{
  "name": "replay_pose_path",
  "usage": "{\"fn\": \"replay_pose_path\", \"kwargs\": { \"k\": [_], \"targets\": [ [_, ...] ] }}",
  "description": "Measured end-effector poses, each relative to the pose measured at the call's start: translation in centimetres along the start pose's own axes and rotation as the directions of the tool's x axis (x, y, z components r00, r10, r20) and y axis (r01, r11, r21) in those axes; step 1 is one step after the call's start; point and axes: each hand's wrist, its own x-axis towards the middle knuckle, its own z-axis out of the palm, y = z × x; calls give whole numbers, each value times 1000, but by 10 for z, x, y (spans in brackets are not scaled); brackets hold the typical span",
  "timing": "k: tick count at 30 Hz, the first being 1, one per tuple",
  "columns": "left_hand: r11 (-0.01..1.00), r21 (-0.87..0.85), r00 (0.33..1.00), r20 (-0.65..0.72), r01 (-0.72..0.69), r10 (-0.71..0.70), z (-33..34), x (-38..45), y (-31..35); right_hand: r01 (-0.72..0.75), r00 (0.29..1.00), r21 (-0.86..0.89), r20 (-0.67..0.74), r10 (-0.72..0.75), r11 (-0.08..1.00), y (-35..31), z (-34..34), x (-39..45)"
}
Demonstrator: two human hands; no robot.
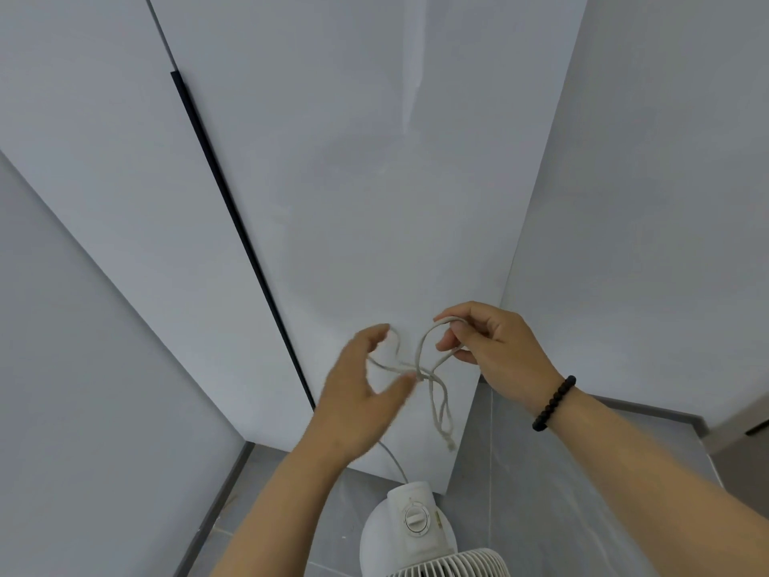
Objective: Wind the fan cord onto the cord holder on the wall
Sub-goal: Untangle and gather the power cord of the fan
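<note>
I am holding the fan cord [420,360] against the wall [353,202], crossed over the cord holder [421,376], which is barely visible. My right hand [487,347] is pinching one loop; my left hand [358,393] is blurred, with fingers apparently relaxed around the other loop. Risk: slack loops are sliding off the small holder, and the dangling plug [450,445] is pulling them down toward the fan [416,530].
</note>
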Motion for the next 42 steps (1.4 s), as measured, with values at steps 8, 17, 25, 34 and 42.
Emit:
{"fn": "replay_pose_path", "kwargs": {
  "k": [8, 17, 25, 34, 42],
  "targets": [
    [782, 586, 958, 282, -213, 49, 22, 14, -9, 66, 992, -29, 106, -62, 997, -2, -4, -3],
    [947, 312, 926, 374, -81, -44, 1, 24, -15, 212, 973, -331, 156, -168, 919, 11, -23, -2],
    [996, 87, 984, 177, -37, 21, -25, 26, -4, 207, 942, -604, 336, 11, 770, 33, -10, -1],
    [930, -367, 995, 88, -4, 39, -29, 14, 19, 53, 896, -430, 420, 148, 901, 37, 5, -6],
    [894, -448, 998, 45, -18, 43, -28, 17, 30, -235, 879, 113, 448, 161, 966, 14, -3, 8]
  ]
}}
